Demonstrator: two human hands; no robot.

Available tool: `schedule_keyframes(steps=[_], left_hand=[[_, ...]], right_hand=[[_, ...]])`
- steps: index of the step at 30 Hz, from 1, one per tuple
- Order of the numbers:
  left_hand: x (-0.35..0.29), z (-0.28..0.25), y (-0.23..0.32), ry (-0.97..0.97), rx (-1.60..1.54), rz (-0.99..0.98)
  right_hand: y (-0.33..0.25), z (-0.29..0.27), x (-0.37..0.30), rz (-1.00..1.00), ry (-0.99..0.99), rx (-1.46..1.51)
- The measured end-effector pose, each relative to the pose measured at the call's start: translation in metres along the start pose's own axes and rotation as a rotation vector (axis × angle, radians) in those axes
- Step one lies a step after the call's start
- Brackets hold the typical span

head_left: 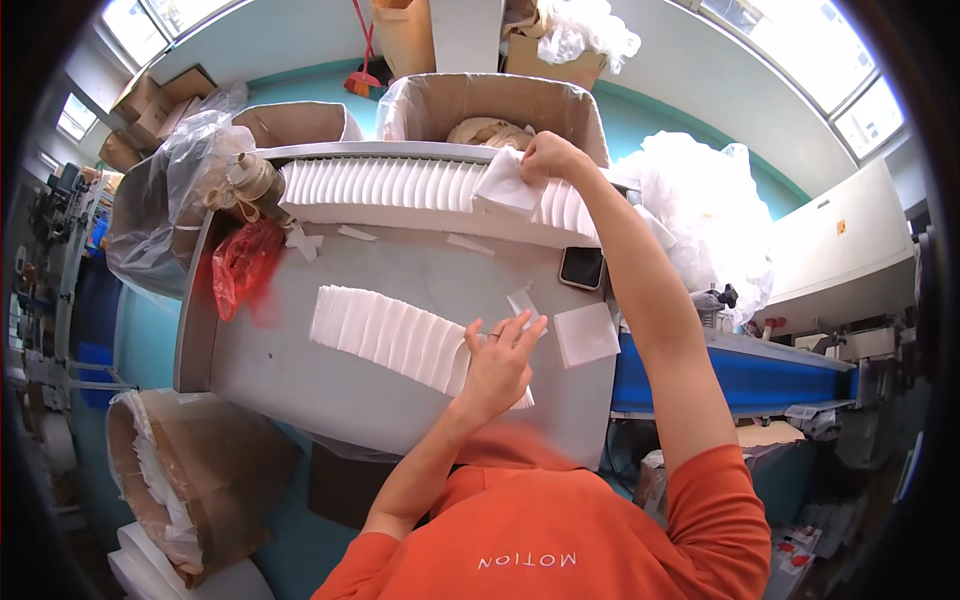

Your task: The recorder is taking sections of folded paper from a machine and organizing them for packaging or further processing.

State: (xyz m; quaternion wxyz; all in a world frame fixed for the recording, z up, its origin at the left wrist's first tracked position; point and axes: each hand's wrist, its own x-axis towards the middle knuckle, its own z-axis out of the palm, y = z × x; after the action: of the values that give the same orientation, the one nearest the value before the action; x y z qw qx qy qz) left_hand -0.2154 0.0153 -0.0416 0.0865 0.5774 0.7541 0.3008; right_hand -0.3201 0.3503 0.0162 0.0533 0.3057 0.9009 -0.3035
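Observation:
My right hand (552, 158) reaches to the far side of the table, its fingers closed on the upper edge of a white square sheet (508, 190). That sheet is in front of a long row of white folded sheets (385, 183), which stand on edge along the back of the table. Nearer to me, a second row of white sheets (385, 335) leans over on the tabletop. My left hand (495, 365) is at this row's right end, fingers spread and apart. To its right lies a loose white square (586, 335). Whether the sheets are paper or cloth I cannot tell.
A phone (581, 268) and paper scraps (470, 244) lie on the grey table (270, 350). At its left edge are a red plastic bag (243, 265) and a cone of twine (257, 185). Beyond stands a lined carton (440, 105); a blue conveyor belt (730, 378) runs at right.

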Motion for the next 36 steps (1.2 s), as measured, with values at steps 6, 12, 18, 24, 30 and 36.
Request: schedule_keyframes(steps=[6,12,18,24,30,36], left_hand=[[0.008,0.004,-0.005,-0.021,0.012,0.014],[0.009,-0.007,-0.004,0.011,0.065,0.01],[0.01,-0.01,-0.003,-0.034,0.013,0.042],[0.01,-0.013,-0.001,-0.03,0.019,0.056],[0.01,-0.012,-0.002,-0.046,0.022,0.057],[0.014,-0.011,0.002,-0.07,0.046,0.058]], right_hand=[[-0.006,0.008,-0.042,-0.271,0.445,-0.048],[0.019,0.044,-0.195,-0.36,0.519,0.492],[0.105,0.102,-0.281,-0.31,0.487,0.174],[0.128,0.113,-0.285,-0.302,0.402,0.178],[0.118,0.1,-0.3,-0.26,0.341,-0.341],[0.065,0.137,-0.285,-0.192,0.491,-0.278]])
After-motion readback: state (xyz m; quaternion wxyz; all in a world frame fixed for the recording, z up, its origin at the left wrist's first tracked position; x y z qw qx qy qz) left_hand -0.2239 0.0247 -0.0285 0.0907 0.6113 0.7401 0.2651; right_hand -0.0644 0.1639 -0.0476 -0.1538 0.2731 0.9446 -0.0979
